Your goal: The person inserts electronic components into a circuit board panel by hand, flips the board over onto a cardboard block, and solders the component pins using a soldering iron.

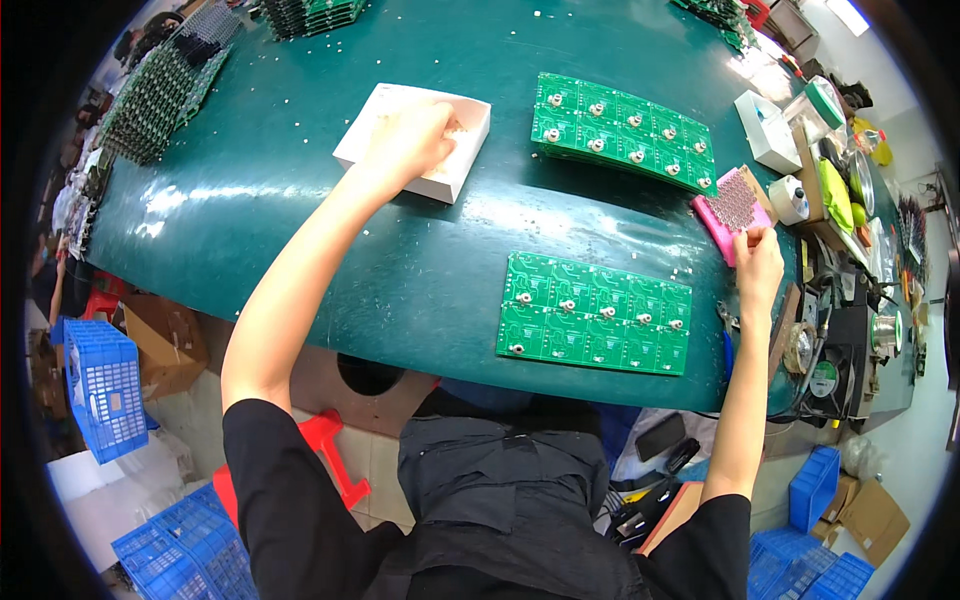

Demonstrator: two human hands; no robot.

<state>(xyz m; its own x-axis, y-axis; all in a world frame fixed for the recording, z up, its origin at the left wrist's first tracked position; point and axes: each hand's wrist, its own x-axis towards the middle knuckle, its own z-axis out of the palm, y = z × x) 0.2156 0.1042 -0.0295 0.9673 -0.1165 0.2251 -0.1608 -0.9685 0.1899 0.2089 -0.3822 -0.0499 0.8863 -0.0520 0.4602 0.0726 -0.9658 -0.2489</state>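
My left hand reaches into a shallow white box of small parts on the green table, fingers bunched inside it. My right hand pinches at the near edge of a pink tray studded with small pins. A green circuit panel with several round silver parts lies near the table's front edge between my arms. A second green panel, also fitted with silver parts, lies farther back.
Stacks of circuit boards line the table's left and far edges. Tape rolls, white boxes and tools crowd the right side. Blue plastic crates and a red stool stand on the floor below.
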